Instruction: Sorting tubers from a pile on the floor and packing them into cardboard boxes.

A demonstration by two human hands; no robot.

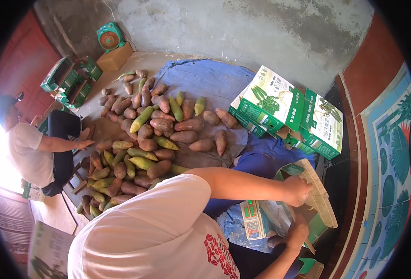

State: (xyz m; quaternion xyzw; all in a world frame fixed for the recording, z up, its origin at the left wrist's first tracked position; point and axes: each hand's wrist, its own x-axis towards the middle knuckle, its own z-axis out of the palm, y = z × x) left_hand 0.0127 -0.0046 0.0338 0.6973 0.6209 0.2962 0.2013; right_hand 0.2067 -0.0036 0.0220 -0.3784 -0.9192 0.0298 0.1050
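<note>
An open carton (324, 200), green outside with bare cardboard flaps, stands before me at the right. My left hand (298, 191) is closed at its raised far flap, with the fingertips partly hidden. Lower down, my right hand (298, 231) is bent round the near side of a clear plastic bag (280, 216) that lines the carton opening; its fingers are partly hidden. Left of the bag is a digital scale (253, 219) with lit green displays, resting on blue sheeting.
Long green and reddish-brown radishes (145, 135) lie heaped on a blue tarp (205, 76). Printed green-and-white cartons (270, 100) stand at the far right by the wall. Another person (33, 149) sits left of the heap near stacked green crates (66, 83). A fan (110, 37) rests on a box.
</note>
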